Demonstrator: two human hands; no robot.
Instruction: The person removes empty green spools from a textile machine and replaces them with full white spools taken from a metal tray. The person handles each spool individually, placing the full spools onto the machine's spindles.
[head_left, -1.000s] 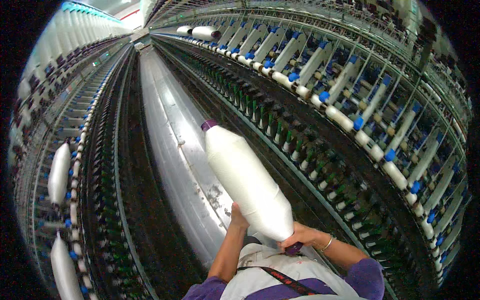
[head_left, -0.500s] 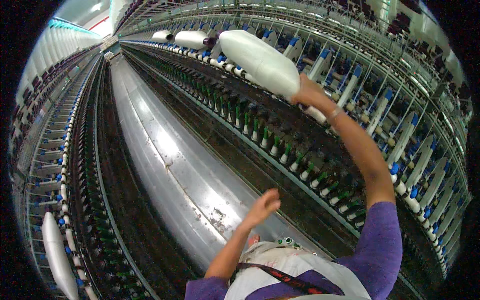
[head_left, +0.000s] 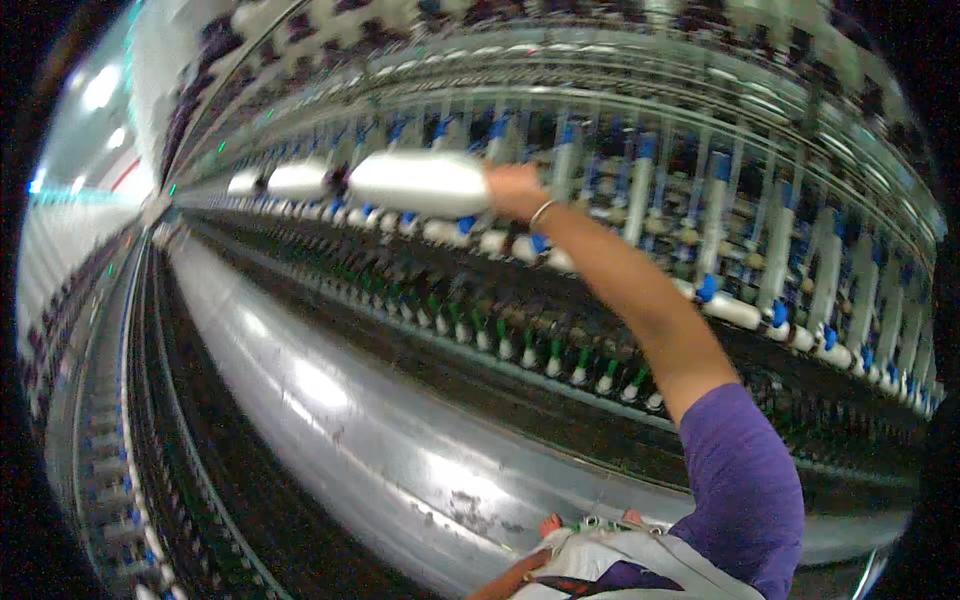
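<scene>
My right hand (head_left: 515, 190) is closed round the right end of a large white roving bobbin (head_left: 420, 183), which lies nearly level in front of the spinning frame. Two more white roving bobbins, a nearer one (head_left: 298, 179) and a farther one (head_left: 243, 182), line up to its left, with dark ends showing between them. Motion blurs the held bobbin and the fingers. Of my left arm only the forearm (head_left: 512, 577) shows, low against the pale apron (head_left: 620, 555); its fingers are hidden.
White rollers (head_left: 735, 311) and blue-tipped arms (head_left: 645, 150) run along the machine on the right. Below them stands a row of spindles with green-and-white tubes (head_left: 555, 362). A shiny metal floor strip (head_left: 320, 385) follows the aisle. Another machine (head_left: 105, 450) borders the left side.
The view has swung toward the right-hand machine. My right hand still grips the bobbin, which now lies more level. My left hand, visible over the aisle before, has dropped down to the apron.
</scene>
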